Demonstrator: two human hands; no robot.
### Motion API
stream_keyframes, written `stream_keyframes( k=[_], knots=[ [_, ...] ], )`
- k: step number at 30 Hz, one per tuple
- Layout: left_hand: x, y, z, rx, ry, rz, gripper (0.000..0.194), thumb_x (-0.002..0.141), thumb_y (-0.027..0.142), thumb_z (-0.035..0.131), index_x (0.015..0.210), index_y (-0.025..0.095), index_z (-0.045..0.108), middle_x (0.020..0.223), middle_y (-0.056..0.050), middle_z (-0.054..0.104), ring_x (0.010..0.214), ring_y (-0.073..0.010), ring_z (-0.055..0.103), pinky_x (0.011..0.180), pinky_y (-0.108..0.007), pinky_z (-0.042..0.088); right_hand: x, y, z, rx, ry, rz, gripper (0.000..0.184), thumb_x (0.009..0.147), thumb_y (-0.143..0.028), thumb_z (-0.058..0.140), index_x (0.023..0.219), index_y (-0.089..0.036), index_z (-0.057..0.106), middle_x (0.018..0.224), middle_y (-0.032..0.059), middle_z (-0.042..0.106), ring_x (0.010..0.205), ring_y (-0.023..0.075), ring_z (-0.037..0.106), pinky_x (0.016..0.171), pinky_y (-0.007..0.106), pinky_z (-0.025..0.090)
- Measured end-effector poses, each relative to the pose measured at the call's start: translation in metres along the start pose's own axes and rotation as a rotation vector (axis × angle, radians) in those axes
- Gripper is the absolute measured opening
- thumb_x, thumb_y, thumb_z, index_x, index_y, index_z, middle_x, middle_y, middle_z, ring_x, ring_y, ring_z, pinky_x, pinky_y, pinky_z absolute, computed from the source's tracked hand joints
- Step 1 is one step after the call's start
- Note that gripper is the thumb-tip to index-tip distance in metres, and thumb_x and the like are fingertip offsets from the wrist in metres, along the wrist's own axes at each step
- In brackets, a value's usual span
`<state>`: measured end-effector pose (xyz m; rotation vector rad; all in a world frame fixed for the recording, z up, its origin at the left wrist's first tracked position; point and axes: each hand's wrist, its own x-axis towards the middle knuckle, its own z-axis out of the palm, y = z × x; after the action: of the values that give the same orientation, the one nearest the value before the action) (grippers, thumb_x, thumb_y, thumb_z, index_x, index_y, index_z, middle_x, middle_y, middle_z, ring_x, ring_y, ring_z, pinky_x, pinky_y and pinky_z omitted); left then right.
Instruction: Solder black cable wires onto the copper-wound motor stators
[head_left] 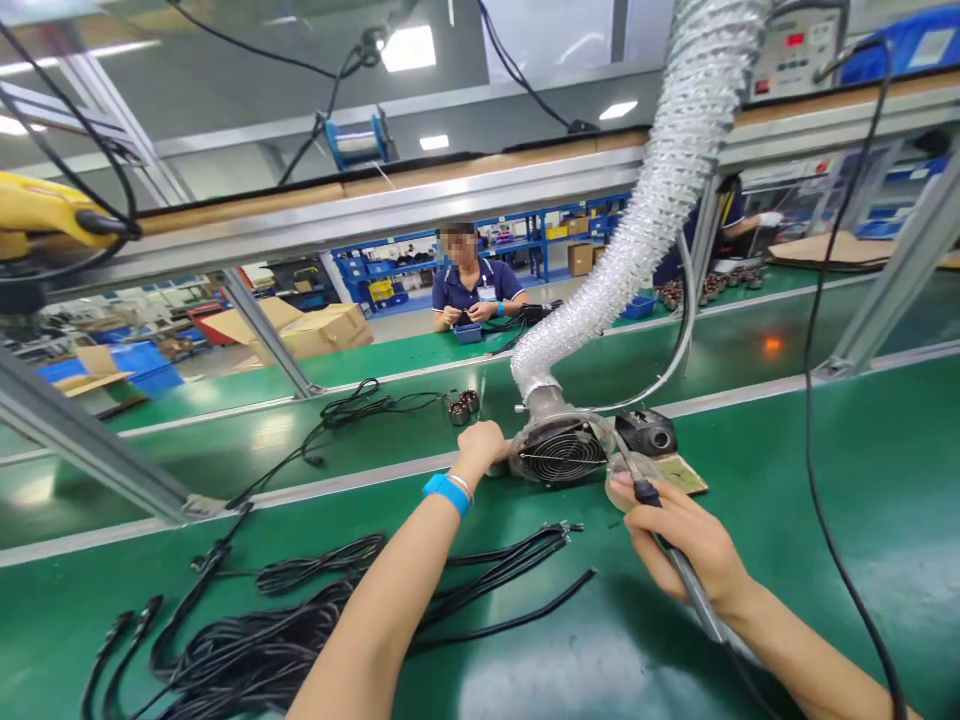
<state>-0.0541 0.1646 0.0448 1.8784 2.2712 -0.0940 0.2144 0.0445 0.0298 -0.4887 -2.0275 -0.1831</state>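
My right hand point(686, 540) grips a soldering iron point(686, 580) like a pen, its tip pointing up and left at the right edge of a fume extractor fan point(562, 455). My left hand point(484, 443), a blue band on its wrist, is curled closed against or just beside the fan's left side. Its fingertips are hidden, so what it holds does not show. Right of the fan stand a black soldering-iron holder point(646, 432) and a flat yellowish pad point(686, 474). Behind my left hand sit small brown round parts point(463, 406).
Black cables point(262, 640) lie in a heap at front left, stripped ends toward the middle. A silver flexible duct point(645, 210) rises from the fan. A black cord point(814, 400) hangs at right. Across the bench point(810, 480) sits a co-worker point(480, 285). Metal posts point(266, 335) support a shelf.
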Motion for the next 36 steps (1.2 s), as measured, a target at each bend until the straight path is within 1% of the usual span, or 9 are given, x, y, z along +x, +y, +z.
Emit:
stream_keyframes(
  k=[5, 11, 14, 18, 22, 25, 30, 33, 36],
  knots=[
    [-0.013, -0.037, 0.0, 0.062, 0.01, -0.094, 0.049, 0.073, 0.05, 0.067, 0.102, 0.01, 0.074, 0.108, -0.023, 0.068, 0.102, -0.0333, 0.067, 0.075, -0.031, 0.053, -0.022, -0.005, -0.028, -0.007, 0.069, 0.086, 0.031, 0.077, 0.003, 0.057, 0.098, -0.02, 0.058, 0.115, 0.0096, 0.067, 0.108, 0.0231, 0.067, 0.09, 0.04, 0.059],
    [-0.076, -0.088, -0.01, 0.18, 0.094, -0.137, 0.04, 0.085, 0.052, 0.051, 0.081, 0.017, 0.071, 0.09, -0.013, 0.07, 0.09, -0.027, 0.067, 0.062, -0.027, 0.042, -0.058, -0.018, -0.034, -0.032, 0.085, 0.251, 0.026, 0.079, -0.002, 0.059, 0.098, -0.02, 0.057, 0.112, 0.0115, 0.067, 0.105, 0.0251, 0.067, 0.09, 0.04, 0.057],
    [-0.114, -0.075, -0.013, 0.196, 0.128, -0.074, 0.041, 0.086, 0.055, 0.05, 0.083, 0.021, 0.072, 0.085, -0.007, 0.07, 0.085, -0.0242, 0.065, 0.059, -0.028, 0.036, -0.051, -0.027, -0.025, -0.007, 0.076, 0.253, 0.026, 0.081, -0.002, 0.059, 0.101, -0.018, 0.055, 0.11, 0.012, 0.068, 0.103, 0.0222, 0.068, 0.088, 0.035, 0.057],
    [-0.154, -0.012, 0.0, 0.075, 0.09, 0.267, 0.028, 0.082, 0.05, 0.059, 0.085, 0.027, 0.074, 0.094, 0.0, 0.071, 0.087, -0.0213, 0.065, 0.061, -0.028, 0.035, -0.048, -0.029, -0.015, 0.008, 0.048, 0.278, 0.026, 0.083, -0.006, 0.059, 0.106, -0.016, 0.052, 0.111, 0.0121, 0.069, 0.1, 0.0193, 0.068, 0.086, 0.031, 0.057],
    [-0.168, 0.058, 0.019, 0.044, -0.029, 0.62, 0.023, 0.081, 0.043, 0.064, 0.084, 0.022, 0.072, 0.091, -0.002, 0.071, 0.085, -0.0218, 0.066, 0.057, -0.029, 0.031, -0.064, -0.025, -0.02, -0.005, -0.004, 0.376, 0.026, 0.084, -0.009, 0.055, 0.108, -0.018, 0.052, 0.09, 0.0039, 0.069, 0.078, 0.014, 0.068, 0.073, 0.026, 0.056],
    [-0.166, 0.082, 0.028, 0.01, -0.065, 0.722, 0.022, 0.083, 0.041, 0.065, 0.092, 0.022, 0.073, 0.094, -0.004, 0.072, 0.087, -0.0233, 0.067, 0.058, -0.028, 0.035, -0.075, -0.027, -0.028, 0.032, -0.09, 0.433, 0.03, 0.083, -0.01, 0.05, 0.112, -0.017, 0.046, 0.078, -0.0004, 0.065, 0.068, 0.0106, 0.065, 0.066, 0.021, 0.055],
    [-0.163, 0.059, 0.04, -0.428, -0.028, 0.622, 0.024, 0.09, 0.034, 0.061, 0.107, 0.022, 0.074, 0.104, -0.002, 0.072, 0.09, -0.0175, 0.065, 0.078, -0.025, 0.043, -0.081, -0.039, -0.032, 0.196, -0.228, 0.527, 0.048, 0.074, -0.014, 0.051, 0.121, -0.017, 0.041, 0.096, 0.004, 0.067, 0.086, 0.0128, 0.068, 0.08, 0.023, 0.058],
    [-0.172, 0.033, 0.055, -0.633, -0.169, 0.505, 0.029, 0.094, 0.036, 0.051, 0.098, 0.017, 0.073, 0.085, -0.001, 0.069, 0.07, -0.0116, 0.055, 0.067, -0.023, 0.039, -0.082, -0.044, -0.027, 0.247, -0.276, 0.525, 0.053, 0.075, -0.016, 0.055, 0.126, -0.018, 0.041, 0.11, 0.008, 0.064, 0.098, 0.016, 0.067, 0.087, 0.029, 0.057],
    [-0.183, 0.018, 0.071, -0.655, -0.338, 0.491, 0.034, 0.094, 0.04, 0.049, 0.094, 0.015, 0.071, 0.068, 0.001, 0.056, 0.06, -0.0094, 0.042, 0.057, -0.021, 0.031, -0.083, -0.046, -0.019, 0.212, -0.302, 0.464, 0.052, 0.078, -0.022, 0.065, 0.126, -0.018, 0.043, 0.111, 0.0091, 0.062, 0.099, 0.0193, 0.065, 0.086, 0.033, 0.057]
  ],
)
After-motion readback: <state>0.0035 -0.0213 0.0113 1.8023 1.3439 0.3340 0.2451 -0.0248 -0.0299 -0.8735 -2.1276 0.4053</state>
